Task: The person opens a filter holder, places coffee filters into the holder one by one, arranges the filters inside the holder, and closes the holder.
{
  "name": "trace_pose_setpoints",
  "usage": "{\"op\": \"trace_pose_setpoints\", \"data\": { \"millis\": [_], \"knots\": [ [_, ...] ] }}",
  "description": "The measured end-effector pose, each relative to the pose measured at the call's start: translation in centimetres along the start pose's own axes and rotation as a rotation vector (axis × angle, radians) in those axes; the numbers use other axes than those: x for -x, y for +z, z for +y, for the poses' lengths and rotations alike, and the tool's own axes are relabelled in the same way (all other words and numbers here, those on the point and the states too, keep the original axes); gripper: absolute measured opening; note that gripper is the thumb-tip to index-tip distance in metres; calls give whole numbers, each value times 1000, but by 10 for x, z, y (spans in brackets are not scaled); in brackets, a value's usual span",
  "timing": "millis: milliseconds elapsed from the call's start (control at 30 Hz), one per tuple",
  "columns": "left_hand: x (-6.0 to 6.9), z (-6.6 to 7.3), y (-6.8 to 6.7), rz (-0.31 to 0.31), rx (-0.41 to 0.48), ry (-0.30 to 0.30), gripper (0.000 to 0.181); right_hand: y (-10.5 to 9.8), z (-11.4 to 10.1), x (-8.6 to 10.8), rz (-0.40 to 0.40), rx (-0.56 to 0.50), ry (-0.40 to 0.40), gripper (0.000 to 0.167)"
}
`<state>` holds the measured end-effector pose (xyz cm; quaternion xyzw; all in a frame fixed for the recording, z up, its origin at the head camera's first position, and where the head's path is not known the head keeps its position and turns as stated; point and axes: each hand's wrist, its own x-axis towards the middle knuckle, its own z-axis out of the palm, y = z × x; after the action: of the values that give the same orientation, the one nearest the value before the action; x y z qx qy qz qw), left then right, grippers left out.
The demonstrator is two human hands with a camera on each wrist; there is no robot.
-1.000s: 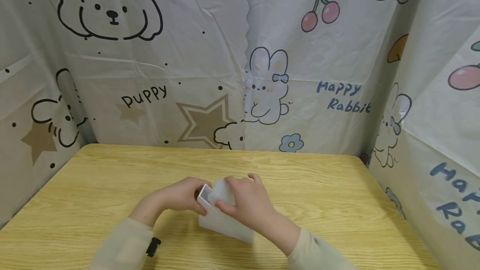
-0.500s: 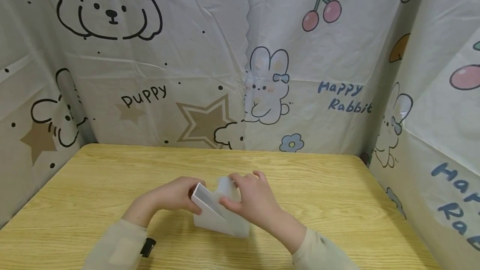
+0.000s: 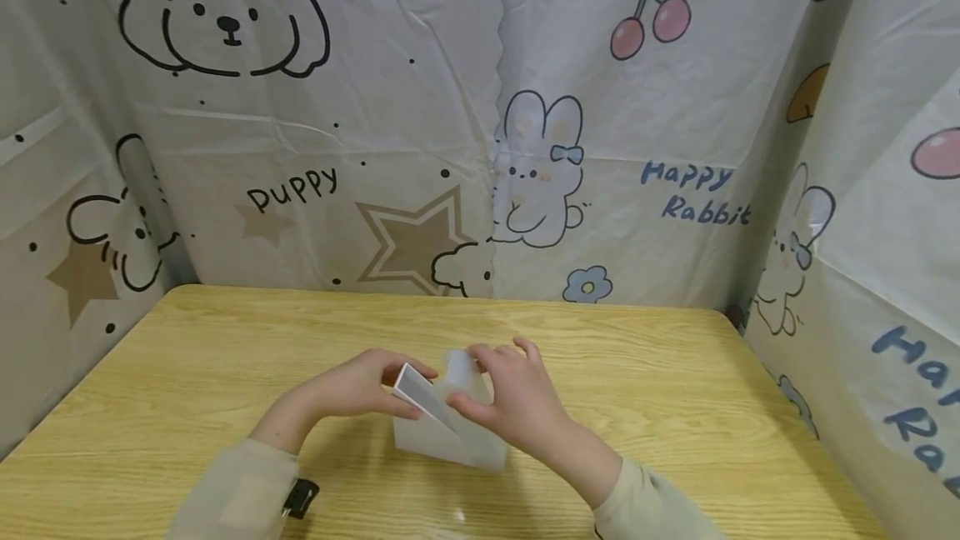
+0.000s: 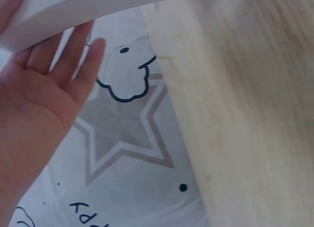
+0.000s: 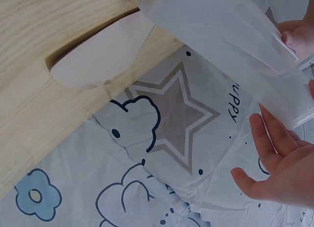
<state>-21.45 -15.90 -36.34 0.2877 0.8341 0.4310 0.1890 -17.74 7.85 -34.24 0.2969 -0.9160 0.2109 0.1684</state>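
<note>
My left hand (image 3: 360,386) grips the left end of a slim white box (image 3: 427,438), whose narrow opening faces up, thumb on the near side and fingers behind. In the left wrist view, the fingers lie against the underside of the white box. At the box's right side is a translucent plastic piece (image 3: 483,436), tilted and partly overlapping the box. My right hand (image 3: 517,398) pinches its upper edge between thumb and fingers. The right wrist view shows the translucent piece large and close; how far it sits inside the box cannot be told.
A wood-grain table (image 3: 247,340) lies under the hands. Behind it hangs a printed cloth (image 3: 337,98), which also covers both sides. A black clip (image 3: 302,498) is at the left sleeve. A pale rounded shape (image 5: 98,55) shows against the wood; its kind is unclear.
The translucent piece has shifted right relative to the white box, showing more of itself and widening the visible opening. My right hand has moved slightly right with it; the left keeps its hold.
</note>
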Motion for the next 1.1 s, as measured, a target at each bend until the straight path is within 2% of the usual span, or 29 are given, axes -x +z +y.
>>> {"op": "trace_pose_setpoints", "data": {
  "millis": [100, 233, 500, 833, 1100],
  "knots": [
    [0, -2, 0, -4, 30, -6, 45, -1, 2, 0, 14, -32, -7, 43],
    [2, -3, -2, 3, 28, -33, 42, -4, 4, 2, 20, -53, 1, 44],
    [11, -11, -11, 16, 5, -53, 45, -10, 11, 3, -33, -121, 60, 41],
    [19, -12, -22, 18, -10, -71, 43, -15, 18, 5, -91, -174, 98, 37],
    [20, -12, -28, 56, -93, -83, 34, -15, 25, 5, -117, -159, 117, 38]
  ]
}}
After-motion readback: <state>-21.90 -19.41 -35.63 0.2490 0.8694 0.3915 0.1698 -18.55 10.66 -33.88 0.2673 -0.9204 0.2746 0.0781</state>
